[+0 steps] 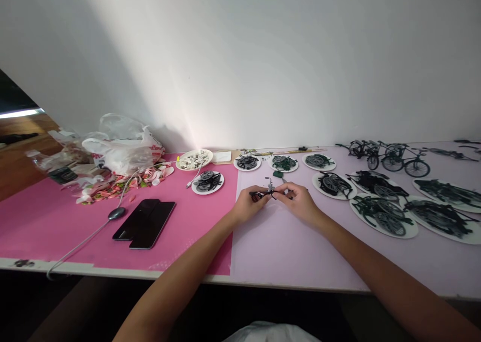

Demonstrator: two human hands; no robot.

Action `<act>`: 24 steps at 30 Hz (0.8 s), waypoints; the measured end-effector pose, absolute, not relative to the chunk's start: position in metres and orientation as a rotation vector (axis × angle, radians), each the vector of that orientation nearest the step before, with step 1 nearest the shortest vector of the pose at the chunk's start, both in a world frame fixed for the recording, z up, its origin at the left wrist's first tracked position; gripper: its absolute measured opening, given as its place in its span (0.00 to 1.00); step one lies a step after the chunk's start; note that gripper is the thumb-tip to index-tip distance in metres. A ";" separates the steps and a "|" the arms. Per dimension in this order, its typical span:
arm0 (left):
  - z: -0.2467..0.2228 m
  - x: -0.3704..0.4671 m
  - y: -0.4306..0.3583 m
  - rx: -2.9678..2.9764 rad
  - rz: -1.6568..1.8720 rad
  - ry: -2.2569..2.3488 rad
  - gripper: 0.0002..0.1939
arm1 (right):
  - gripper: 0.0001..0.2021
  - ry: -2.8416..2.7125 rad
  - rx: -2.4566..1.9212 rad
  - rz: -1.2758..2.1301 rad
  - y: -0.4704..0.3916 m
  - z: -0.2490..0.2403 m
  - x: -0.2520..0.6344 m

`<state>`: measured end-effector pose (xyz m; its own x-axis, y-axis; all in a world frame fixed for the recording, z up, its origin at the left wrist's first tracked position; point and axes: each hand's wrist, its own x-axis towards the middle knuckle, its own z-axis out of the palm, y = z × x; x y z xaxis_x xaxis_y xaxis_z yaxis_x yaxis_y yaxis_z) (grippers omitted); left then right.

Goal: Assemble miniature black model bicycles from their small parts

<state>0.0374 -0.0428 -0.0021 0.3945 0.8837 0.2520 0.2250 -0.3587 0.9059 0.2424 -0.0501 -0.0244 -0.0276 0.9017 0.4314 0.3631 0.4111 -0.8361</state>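
Both of my hands meet over the lilac part of the table, pinching a small dark model bicycle part (259,195). My left hand (251,204) is closed round its left end, and my right hand (298,200) pinches its right end. A grey piece like a handlebar (270,184) stands up between my fingertips; whether it is joined to the dark part I cannot tell. Just beyond lies a small dark green piece (278,174). My fingers hide much of what they hold.
Several plates of bicycle parts (334,185) spread to the right, with assembled model bicycles (398,159) behind them. A plate of pale pieces (194,159) stands at the back. On the pink left side are black phones (146,224), a cable (84,241) and plastic bags (124,149).
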 end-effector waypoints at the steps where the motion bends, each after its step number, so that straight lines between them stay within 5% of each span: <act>1: -0.003 0.037 -0.042 1.829 1.001 0.959 0.20 | 0.15 -1.607 -1.141 0.630 -0.050 -0.024 0.242; 10: -0.005 0.036 -0.037 1.998 1.008 0.933 0.14 | 0.15 -1.626 -1.155 0.629 -0.053 -0.020 0.243; 24: -0.009 0.035 -0.036 1.955 0.948 0.969 0.20 | 0.12 -1.613 -1.181 0.639 -0.054 -0.020 0.241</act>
<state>0.0353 -0.0360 -0.0092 0.4403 0.8522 0.2828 0.3017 -0.4371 0.8473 0.2415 -0.0539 -0.0204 -0.0277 0.9133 0.4063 0.3872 0.3845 -0.8380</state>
